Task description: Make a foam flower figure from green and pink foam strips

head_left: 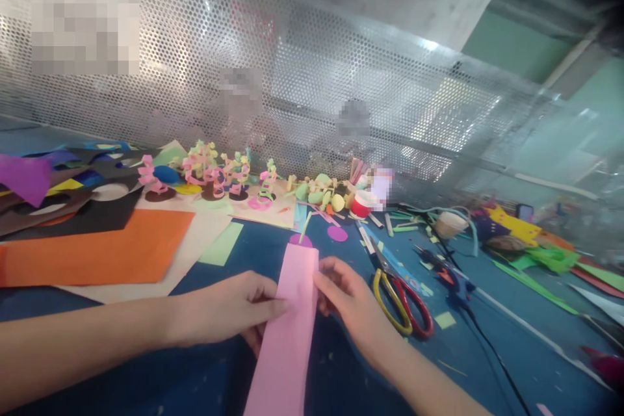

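A long pink paper strip (290, 331) runs from the table's middle toward me. My left hand (234, 309) pinches its left edge, thumb on top and fingers underneath. My right hand (348, 299) grips the right edge with curled fingers. Both hands hold the strip just above the blue table (487, 364). Scissors with yellow and red handles (402, 299) lie right beside my right hand.
An orange sheet (97, 250) and dark cut-out sheets (58, 198) lie at the left. Curled paper figures (214, 175) stand at the back before a perforated metal screen (292, 78). A glue gun with a black cord (451, 276) and green scraps (541, 260) lie at the right.
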{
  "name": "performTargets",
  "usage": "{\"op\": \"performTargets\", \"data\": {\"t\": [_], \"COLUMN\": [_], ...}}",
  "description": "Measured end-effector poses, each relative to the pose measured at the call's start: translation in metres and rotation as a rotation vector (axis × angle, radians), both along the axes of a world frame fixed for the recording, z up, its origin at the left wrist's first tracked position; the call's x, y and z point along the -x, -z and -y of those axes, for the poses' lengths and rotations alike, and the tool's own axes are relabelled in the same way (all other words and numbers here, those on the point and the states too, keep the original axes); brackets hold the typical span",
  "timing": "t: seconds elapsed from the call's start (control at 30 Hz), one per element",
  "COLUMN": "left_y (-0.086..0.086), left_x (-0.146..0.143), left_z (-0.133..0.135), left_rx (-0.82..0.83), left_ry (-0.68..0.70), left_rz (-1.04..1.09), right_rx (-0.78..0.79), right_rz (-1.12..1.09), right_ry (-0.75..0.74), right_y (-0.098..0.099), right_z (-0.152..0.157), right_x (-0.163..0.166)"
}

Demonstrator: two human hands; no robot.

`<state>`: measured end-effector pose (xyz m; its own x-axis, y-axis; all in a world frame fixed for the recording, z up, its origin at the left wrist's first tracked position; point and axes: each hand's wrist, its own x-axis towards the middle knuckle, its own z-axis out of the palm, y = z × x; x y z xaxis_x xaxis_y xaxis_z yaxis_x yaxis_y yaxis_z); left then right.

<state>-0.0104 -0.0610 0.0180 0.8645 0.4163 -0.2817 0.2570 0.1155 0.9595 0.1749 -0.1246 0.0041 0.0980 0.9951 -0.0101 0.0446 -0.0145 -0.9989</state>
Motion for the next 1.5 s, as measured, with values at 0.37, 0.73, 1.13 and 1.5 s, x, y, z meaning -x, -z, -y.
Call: {"op": "performTargets", "data": {"t": [0.37, 0.73, 1.13, 1.5], "left_y": [-0.003, 0.015, 0.017, 0.019], "left_x": [0.001, -0.002, 0.001, 0.004], "left_z": [-0.016, -0.022, -0.021, -0.029], "left_rx": [-0.05, 0.02, 0.017, -0.005], "left_ry": [-0.201, -0.458, -0.451, -0.687], "left_rz": [0.133, 0.272, 0.255, 0.359], "right_rx": [0.102, 0.047, 0.068, 0.314], "right_rz": [-0.002, 0.404, 0.448, 1.495], "right_ry": [-0.2, -0.086, -0.118, 0.276], "right_y": [-0.002, -0.003, 0.003, -0.045], "right_z": [0.003, 0.003, 0.006, 0.014], "right_x": [0.006, 0.002, 0.002, -0.097]}}
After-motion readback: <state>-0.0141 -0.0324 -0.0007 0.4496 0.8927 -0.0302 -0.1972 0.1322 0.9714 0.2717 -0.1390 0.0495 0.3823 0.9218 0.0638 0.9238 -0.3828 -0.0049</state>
